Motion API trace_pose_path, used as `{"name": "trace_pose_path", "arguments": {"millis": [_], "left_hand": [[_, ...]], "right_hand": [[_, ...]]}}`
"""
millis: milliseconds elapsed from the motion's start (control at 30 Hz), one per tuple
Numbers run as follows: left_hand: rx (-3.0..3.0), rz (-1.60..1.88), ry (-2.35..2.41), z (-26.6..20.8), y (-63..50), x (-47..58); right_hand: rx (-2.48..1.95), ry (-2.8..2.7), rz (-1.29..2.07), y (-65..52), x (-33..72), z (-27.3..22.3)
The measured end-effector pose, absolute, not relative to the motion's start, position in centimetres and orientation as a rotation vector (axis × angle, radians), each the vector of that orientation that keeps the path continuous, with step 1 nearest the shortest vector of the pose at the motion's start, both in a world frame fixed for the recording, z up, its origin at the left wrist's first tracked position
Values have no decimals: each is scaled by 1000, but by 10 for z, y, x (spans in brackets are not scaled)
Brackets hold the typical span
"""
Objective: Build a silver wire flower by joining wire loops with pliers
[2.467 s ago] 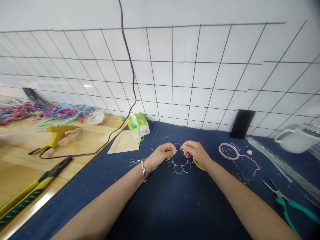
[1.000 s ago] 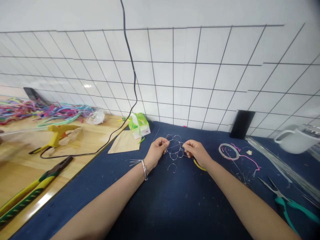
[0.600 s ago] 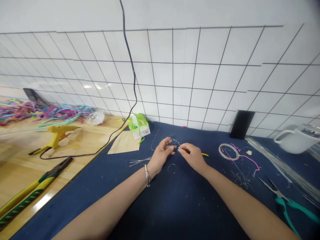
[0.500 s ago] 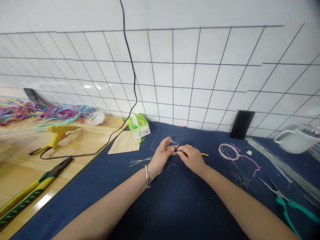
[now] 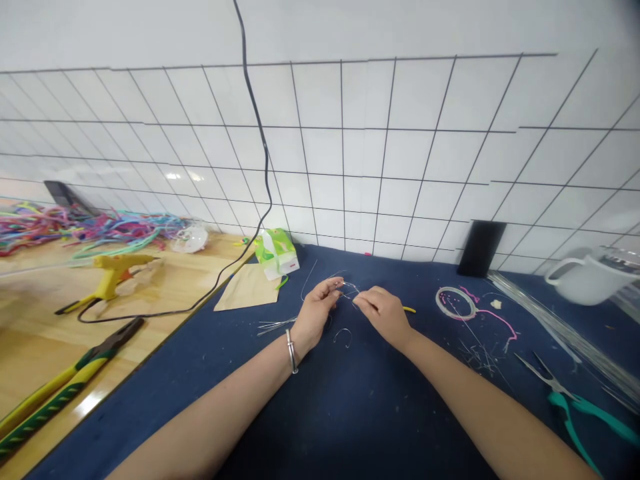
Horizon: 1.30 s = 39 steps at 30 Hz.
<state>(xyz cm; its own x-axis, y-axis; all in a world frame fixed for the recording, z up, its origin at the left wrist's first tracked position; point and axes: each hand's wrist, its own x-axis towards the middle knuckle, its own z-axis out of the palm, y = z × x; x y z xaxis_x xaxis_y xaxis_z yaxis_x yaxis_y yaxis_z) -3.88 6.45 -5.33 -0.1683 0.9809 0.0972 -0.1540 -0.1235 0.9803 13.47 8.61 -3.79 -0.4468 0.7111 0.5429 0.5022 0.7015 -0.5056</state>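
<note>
Thin silvery wire (image 5: 351,287), bent into a small shape, spans the gap between my two hands above the dark blue mat (image 5: 320,400). My left hand (image 5: 319,310), with a bracelet (image 5: 291,351) at the wrist, pinches the wire's left side. On the other side, my right hand (image 5: 383,313) has its thumb and fingers closed on the wire's right end. Just below the hands lies a loose curl of wire (image 5: 343,337). A yellow-tipped item (image 5: 409,309) peeks out beyond my right hand, mostly hidden.
Straight wires (image 5: 275,325) and a tissue pack (image 5: 277,253) sit to the left. Farther left are a glue gun (image 5: 113,273) and large pliers (image 5: 75,380). At right are a ring of tape (image 5: 455,303), teal-handled pliers (image 5: 565,393), a wire bundle (image 5: 565,330) and a white mug (image 5: 583,280).
My hands have drawn slightly apart, and more of the wire shows between them. The left fingers have closed in somewhat. The whole view has shifted a little.
</note>
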Motion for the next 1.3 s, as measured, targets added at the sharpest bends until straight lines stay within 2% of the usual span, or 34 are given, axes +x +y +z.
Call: {"name": "trace_pose_path", "arguments": {"millis": [200,333,800,1100,1300], "left_hand": [[1102,1396,1106,-53,64,-40],[1082,1362,1050,-53,65,-39],[813,1307,926,-57,60,-32],[926,1264,1018,-59,60,-33],[1037,1368,1092,-58,63,-34]], "right_hand": [[-1062,-1616,1009,100,137,-43],[-999,-1382,1258,104,138,-48],[-859,-1192,1501,100,134,-51],[-882,-1220,1548,97,131,-54],[-915,-1303,1527,99,131,-53]]}}
